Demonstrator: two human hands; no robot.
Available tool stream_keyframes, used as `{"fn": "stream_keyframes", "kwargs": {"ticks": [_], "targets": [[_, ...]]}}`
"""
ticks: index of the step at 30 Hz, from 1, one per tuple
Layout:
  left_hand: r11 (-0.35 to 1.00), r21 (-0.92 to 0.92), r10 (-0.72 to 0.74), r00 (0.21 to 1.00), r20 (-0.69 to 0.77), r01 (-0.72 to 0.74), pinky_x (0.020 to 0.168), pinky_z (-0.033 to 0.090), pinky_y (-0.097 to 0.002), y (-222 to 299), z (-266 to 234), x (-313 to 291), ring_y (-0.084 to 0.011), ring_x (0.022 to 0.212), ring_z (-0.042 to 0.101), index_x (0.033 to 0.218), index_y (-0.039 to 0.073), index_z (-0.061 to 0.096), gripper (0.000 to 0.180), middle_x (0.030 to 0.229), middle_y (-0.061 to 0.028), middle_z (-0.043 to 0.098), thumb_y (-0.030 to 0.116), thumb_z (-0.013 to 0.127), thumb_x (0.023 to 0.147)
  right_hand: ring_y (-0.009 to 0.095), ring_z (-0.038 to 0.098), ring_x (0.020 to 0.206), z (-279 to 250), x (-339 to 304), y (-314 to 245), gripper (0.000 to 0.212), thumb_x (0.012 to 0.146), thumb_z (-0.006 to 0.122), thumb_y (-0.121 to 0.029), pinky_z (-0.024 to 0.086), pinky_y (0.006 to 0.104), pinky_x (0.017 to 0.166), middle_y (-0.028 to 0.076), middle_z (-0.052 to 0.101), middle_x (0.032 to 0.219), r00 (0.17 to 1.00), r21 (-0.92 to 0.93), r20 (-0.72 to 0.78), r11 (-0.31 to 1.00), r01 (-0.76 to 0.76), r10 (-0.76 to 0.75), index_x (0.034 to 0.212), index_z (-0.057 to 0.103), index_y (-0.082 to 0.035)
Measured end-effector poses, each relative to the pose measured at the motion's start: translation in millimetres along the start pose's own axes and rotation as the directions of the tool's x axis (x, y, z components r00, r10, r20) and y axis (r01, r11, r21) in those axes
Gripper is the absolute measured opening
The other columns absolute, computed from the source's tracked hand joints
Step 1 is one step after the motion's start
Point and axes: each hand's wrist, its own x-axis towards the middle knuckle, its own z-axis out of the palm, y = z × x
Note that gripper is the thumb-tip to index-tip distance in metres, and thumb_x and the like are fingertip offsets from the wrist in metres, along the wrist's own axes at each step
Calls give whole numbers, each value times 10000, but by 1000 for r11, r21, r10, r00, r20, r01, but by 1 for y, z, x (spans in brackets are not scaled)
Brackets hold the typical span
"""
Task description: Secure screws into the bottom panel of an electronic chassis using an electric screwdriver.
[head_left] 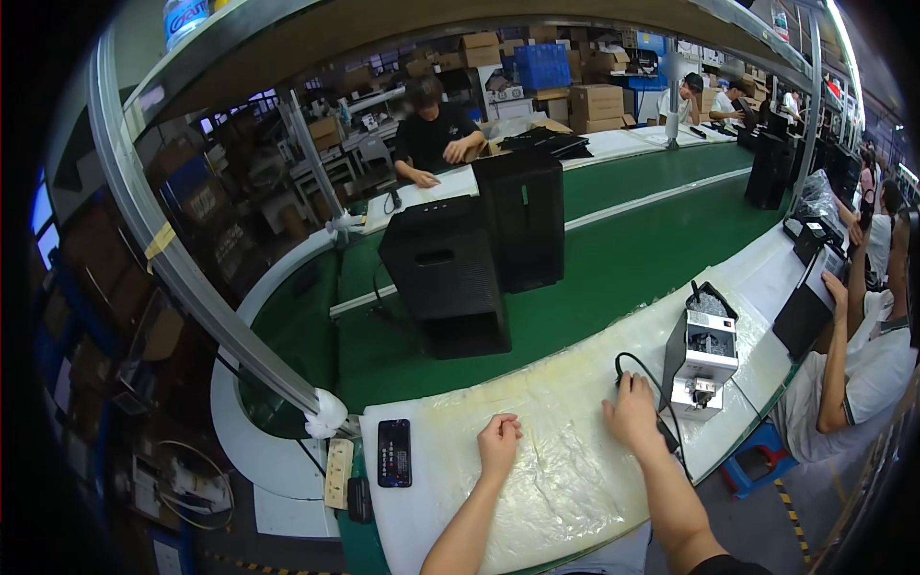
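Note:
My left hand (498, 447) rests above the plastic-covered bench top (556, 494), its fingers curled in, and nothing shows in it. To its right, my right hand (632, 414) has its fingers closed at the end of a black cable (659, 381). That cable loops over toward a silver metal device (704, 356) with an open housing, which stands upright just right of my right hand. Inside the housing dark parts show, and a black strap or handle lies over clear wrapping at its top. The fingertips of my right hand are partly hidden.
A phone (394, 453) lies on the bench's left part, beside a power strip (337, 473). Two tall black cabinets (446, 278) stand on the green conveyor belt (594, 316). Metal posts hold a shelf overhead. Co-workers sit across the belt and close by on the right, near a blue stool (757, 462).

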Motion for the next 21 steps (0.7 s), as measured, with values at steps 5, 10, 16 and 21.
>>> {"fn": "stream_keyframes", "kwargs": {"ticks": [5,10,16,21], "targets": [[991,-113,-74,995,-69,65,586,521,-255,-4,-4,5,-145,622,646,917,-43,633,185,777,-109,664,28,462,918,389,517,1137,23,3,-79,410,831,627,-127,407,452,978,258,552,1198,968,375,-250,924,79,19,1183,538,65],[986,-154,-92,981,-173,65,575,518,-267,7,8,11,-157,636,645,905,-58,627,176,771,-121,667,15,467,908,165,635,877,106,9,-143,232,951,543,-162,508,296,771,119,680,974,970,977,200,46,-208,137,1054,629,27],[992,128,36,956,-292,1,646,514,-290,-5,1,15,-161,699,634,921,-57,638,165,780,-118,680,-4,485,893,174,650,877,101,-9,-161,230,963,513,-143,521,293,783,136,688,978,976,962,209,191,-193,-65,1041,633,36],[998,19,-60,970,-234,66,663,507,-291,11,7,20,-154,717,629,931,-49,642,161,807,-112,685,2,493,903,182,657,864,103,-1,-163,248,970,500,-159,522,292,774,134,695,950,960,946,275,160,-281,60,1043,636,35]]}}
